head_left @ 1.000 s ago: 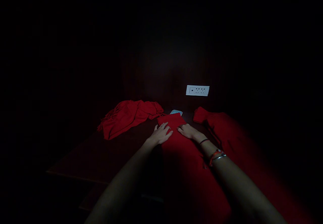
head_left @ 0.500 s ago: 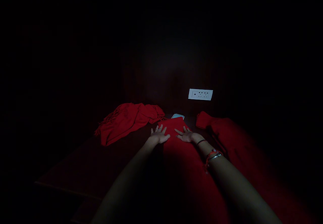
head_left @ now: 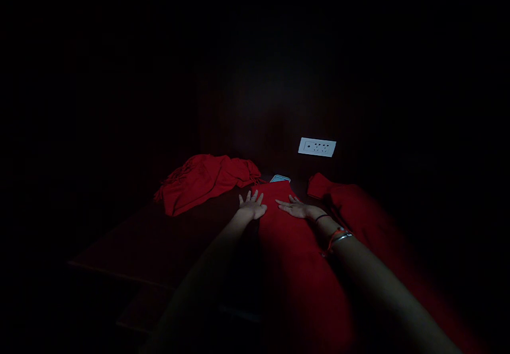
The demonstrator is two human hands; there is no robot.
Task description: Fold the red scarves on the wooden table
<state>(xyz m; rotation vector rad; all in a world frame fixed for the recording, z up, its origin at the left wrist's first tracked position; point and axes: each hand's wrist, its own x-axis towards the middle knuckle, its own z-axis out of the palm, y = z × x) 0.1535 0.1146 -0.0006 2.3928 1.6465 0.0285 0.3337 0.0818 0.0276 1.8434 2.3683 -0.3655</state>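
Observation:
A long red cloth lies flat along a dark table, running away from me. My left hand rests on the cloth's left edge near its far end, fingers spread and flat. My right hand lies palm down on the cloth beside it, fingers stretched out; bracelets circle that wrist. Neither hand holds anything.
A crumpled red cloth with fringe lies at the far left. Another red cloth stretches along the right. A small pale object peeks out behind the flat cloth's far end. A white socket plate is on the dark wall.
Both hands have opened from loosely curved to flat and spread, and slid slightly farther up the cloth. The view shifted a little.

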